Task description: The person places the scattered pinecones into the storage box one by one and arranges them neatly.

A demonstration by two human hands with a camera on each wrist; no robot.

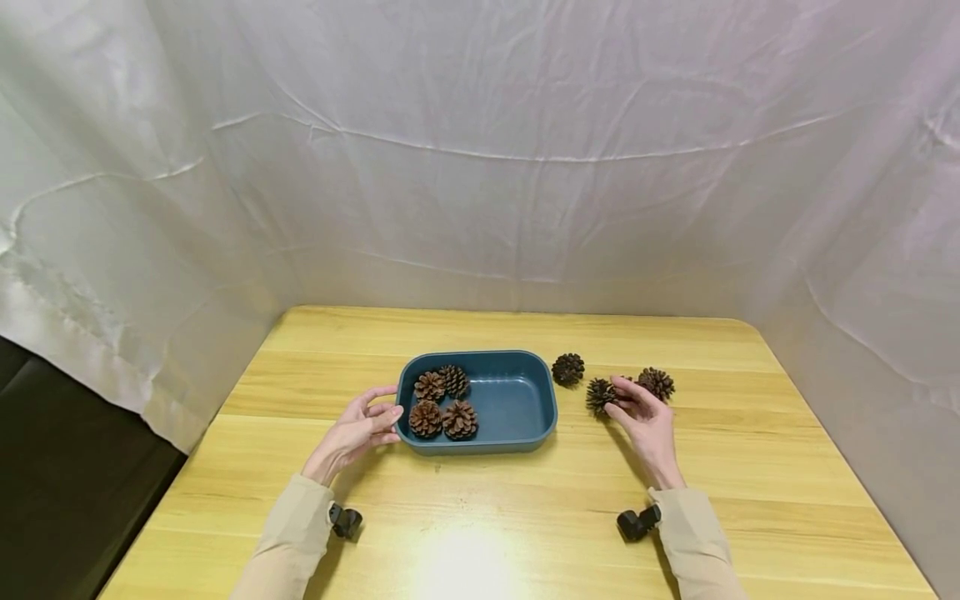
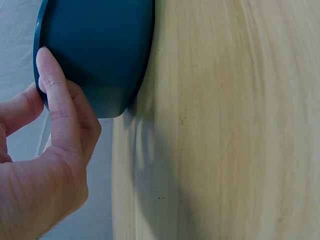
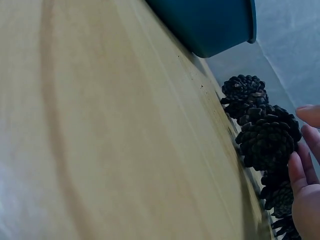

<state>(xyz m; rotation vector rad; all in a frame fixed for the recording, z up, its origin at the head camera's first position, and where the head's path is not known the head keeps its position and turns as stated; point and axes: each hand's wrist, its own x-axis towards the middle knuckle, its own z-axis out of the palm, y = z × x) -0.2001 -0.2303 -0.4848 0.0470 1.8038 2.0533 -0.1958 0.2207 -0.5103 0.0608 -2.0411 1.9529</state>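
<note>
A crumpled white sheet (image 1: 525, 167) hangs all round as a backdrop, closing in the back and both sides of a pale wooden table (image 1: 525, 517) with yellowish grain. Near the middle of the table sits a blue rectangular tray (image 1: 517, 400) with rounded corners, and four pine cones (image 1: 442, 400) lie clustered in its left half, the right half bare. The person's left hand (image 1: 360, 429) rests at the tray's left end, the thumb and fingers lightly curved and touching the outer wall and rim; the left wrist view shows a fingertip laid against the blue wall, the hand pinching nothing that I can see. To the right of the tray, three more cones lie on the table: one cone alone (image 1: 567, 368) just beside the tray's far right corner, then a near cone (image 1: 600, 393) and a far cone (image 1: 657, 382) close together. The right hand (image 1: 645, 417) lies between these last two, its fingers stretched forward and fairly straight, the tips touching the near cone; the right wrist view shows the fingers alongside it rather than wrapped round. Both sleeves (image 1: 300, 533) are beige, with a small black camera mount (image 1: 637, 522) under each wrist
</note>
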